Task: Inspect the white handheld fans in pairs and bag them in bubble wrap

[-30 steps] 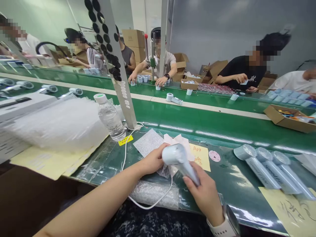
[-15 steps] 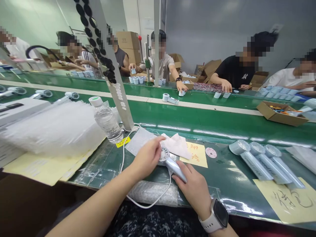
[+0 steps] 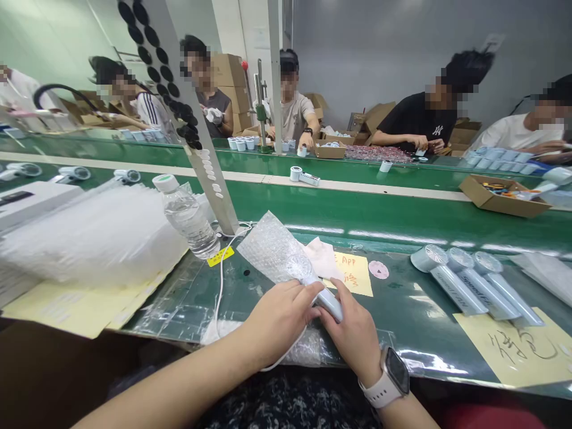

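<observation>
A light-blue handheld fan (image 3: 329,302) lies at a slant in front of me, its round head covered by a clear bubble wrap bag (image 3: 270,245). My right hand (image 3: 354,333), with a watch on the wrist, is closed round the handle's lower end. Fingers of my left hand (image 3: 282,319) are closed on the bag's mouth, where it meets the handle; the fingertips are partly hidden. A white cable (image 3: 220,286) runs behind and beneath my left hand. Beside the bag lie a crumpled white cloth or tissue (image 3: 322,255) and a yellow note (image 3: 360,275).
Several similar fans (image 3: 460,289) lie to the right, near another yellow paper (image 3: 513,357). At left are a water bottle (image 3: 190,220), a stack of bubble bags (image 3: 98,226) and a slanted metal post (image 3: 210,179). Co-workers sit beyond the green conveyor belt (image 3: 357,208).
The bubble wrap bag, formerly flat on the table, now covers the fan's head. My left hand has moved from the fan's head down toward the handle; my right hand still holds the handle.
</observation>
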Available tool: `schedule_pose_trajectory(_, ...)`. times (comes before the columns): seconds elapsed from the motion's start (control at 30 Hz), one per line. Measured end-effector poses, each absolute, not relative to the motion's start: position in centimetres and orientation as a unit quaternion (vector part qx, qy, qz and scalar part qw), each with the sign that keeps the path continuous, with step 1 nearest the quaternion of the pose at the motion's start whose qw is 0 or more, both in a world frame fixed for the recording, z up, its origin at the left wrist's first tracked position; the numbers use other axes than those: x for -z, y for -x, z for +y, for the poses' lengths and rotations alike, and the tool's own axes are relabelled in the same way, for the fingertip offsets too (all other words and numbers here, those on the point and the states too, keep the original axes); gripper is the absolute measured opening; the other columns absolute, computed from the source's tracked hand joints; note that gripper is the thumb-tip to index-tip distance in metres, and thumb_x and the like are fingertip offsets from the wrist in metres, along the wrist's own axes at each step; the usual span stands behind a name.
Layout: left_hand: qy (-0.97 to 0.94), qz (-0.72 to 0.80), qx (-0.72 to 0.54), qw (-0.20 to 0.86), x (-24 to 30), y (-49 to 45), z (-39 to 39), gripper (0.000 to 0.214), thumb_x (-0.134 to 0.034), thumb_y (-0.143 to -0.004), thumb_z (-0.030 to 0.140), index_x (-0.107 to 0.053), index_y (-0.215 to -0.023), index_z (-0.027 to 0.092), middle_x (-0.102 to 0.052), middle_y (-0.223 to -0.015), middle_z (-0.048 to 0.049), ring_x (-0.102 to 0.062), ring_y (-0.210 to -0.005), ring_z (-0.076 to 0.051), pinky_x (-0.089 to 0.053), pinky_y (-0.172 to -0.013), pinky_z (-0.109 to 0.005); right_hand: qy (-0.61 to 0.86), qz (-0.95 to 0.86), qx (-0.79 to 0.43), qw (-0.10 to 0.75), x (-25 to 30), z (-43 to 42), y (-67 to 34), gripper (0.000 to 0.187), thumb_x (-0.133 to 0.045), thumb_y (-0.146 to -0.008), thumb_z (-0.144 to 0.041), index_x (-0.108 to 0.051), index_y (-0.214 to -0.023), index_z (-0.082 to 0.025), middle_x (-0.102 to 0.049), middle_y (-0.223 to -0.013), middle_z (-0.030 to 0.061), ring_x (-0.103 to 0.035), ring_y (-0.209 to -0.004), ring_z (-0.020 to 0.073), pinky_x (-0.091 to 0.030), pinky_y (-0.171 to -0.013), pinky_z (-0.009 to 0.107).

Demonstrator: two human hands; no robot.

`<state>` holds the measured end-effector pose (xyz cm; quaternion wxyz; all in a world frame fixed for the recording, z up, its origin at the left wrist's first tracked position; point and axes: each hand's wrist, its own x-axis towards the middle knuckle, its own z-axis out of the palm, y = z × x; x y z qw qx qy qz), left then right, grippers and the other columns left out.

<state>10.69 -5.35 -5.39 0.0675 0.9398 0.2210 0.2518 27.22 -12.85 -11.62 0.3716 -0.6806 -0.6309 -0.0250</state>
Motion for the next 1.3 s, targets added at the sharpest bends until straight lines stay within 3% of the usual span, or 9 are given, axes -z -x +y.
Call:
schedule_pose_trajectory(0.3, -0.951, 0.240, -0.196, 0.012, 4.9, -11.2, -3.7, 0.008, -0.055, -0.090, 0.014, -0.063, -0.088, 0.016, -0.062, -0.087, -0.0060, -0.052, -0.082, -0.023, -0.048, -0.074, -0.038, 0.667, -0.672, 0.015, 0.322, 11.6, -12.7, -27.1, 0.050, -0.051, -0.093, -0.034, -0.045, -0.137, -0.011, -0.074, -0.108, 0.0149, -0.074, -0.084, 0.0286, -0.061, -0.065, 0.036)
schedule_pose_trajectory(0.4, -0.949, 0.251, -0.190, 0.014, 5.7, -11.4, -4.2, 0.006, -0.056, -0.090, 0.015, -0.061, -0.088, 0.016, -0.062, -0.086, -0.0058, -0.051, -0.084, -0.023, -0.048, -0.076, -0.039, 0.647, -0.694, 0.015, 0.316, 11.6, -12.7, -27.2, 0.045, -0.045, -0.097, -0.034, -0.047, -0.138, -0.015, -0.071, -0.118, 0.0145, -0.073, -0.096, 0.0280, -0.061, -0.069, 0.035)
schedule_pose_trajectory(0.53, -0.948, 0.245, -0.205, 0.003, 6.2, -11.2, -4.8, 0.011, -0.057, -0.091, 0.017, -0.057, -0.080, 0.016, -0.060, -0.084, -0.0051, -0.050, -0.081, -0.022, -0.046, -0.073, -0.036, 0.634, -0.708, 0.020, 0.309, 12.1, -12.8, -27.3, 0.042, -0.035, -0.102, -0.040, -0.053, -0.134, -0.020, -0.072, -0.114, 0.0118, -0.072, -0.100, 0.0275, -0.062, -0.071, 0.034)
schedule_pose_trajectory(0.9, -0.959, 0.239, -0.151, 0.001, 6.1, -11.2, -5.3, 0.003, -0.057, -0.087, 0.013, -0.057, -0.086, 0.015, -0.060, -0.086, -0.0059, -0.051, -0.083, -0.021, -0.048, -0.077, -0.033, 0.606, -0.721, 0.090, 0.323, 12.8, -12.6, -27.8, 0.051, -0.029, -0.103, -0.051, -0.060, -0.125, -0.018, -0.076, -0.106, 0.0100, -0.076, -0.084, 0.0238, -0.060, -0.056, 0.028)
schedule_pose_trajectory(1.0, -0.957, 0.254, -0.134, 0.047, 5.3, -11.2, -5.6, 0.006, -0.057, -0.084, 0.007, -0.057, -0.084, 0.013, -0.062, -0.084, -0.0072, -0.052, -0.083, -0.021, -0.048, -0.078, -0.033, 0.607, -0.723, 0.092, 0.316, 12.8, -12.6, -27.9, 0.050, -0.028, -0.103, -0.051, -0.060, -0.125, -0.019, -0.076, -0.106, 0.0089, -0.076, -0.085, 0.0234, -0.061, -0.058, 0.028)
schedule_pose_trajectory(1.1, -0.920, 0.301, -0.167, 0.190, 3.9, -10.6, -5.1, 0.010, -0.052, -0.086, 0.007, -0.058, -0.086, 0.015, -0.065, -0.088, -0.0065, -0.057, -0.087, -0.020, -0.048, -0.079, -0.032, 0.603, -0.726, 0.101, 0.316, 12.8, -12.6, -27.9, 0.051, -0.027, -0.103, -0.051, -0.059, -0.125, -0.018, -0.076, -0.105, 0.0089, -0.076, -0.086, 0.0235, -0.061, -0.057, 0.028)
schedule_pose_trajectory(1.2, -0.804, 0.355, -0.305, 0.368, 2.4, -9.4, -2.7, 0.009, -0.051, -0.089, 0.018, -0.058, -0.083, 0.019, -0.066, -0.086, -0.0018, -0.059, -0.078, -0.016, -0.048, -0.073, -0.028, 0.601, -0.727, 0.107, 0.314, 12.7, -12.6, -27.9, 0.050, -0.027, -0.103, -0.049, -0.058, -0.127, -0.018, -0.077, -0.103, 0.0079, -0.076, -0.083, 0.0228, -0.061, -0.055, 0.027)
schedule_pose_trajectory(1.3, -0.652, 0.420, -0.494, 0.393, 1.7, -7.9, 2.0, 0.012, -0.056, -0.085, 0.027, -0.051, -0.077, 0.020, -0.054, -0.067, 0.0040, -0.051, -0.058, -0.011, -0.044, -0.057, -0.024, 0.597, -0.728, 0.117, 0.315, 12.4, -12.5, -27.9, 0.048, -0.028, -0.104, -0.048, -0.056, -0.129, -0.019, -0.077, -0.104, 0.0067, -0.077, -0.080, 0.0220, -0.061, -0.054, 0.027)
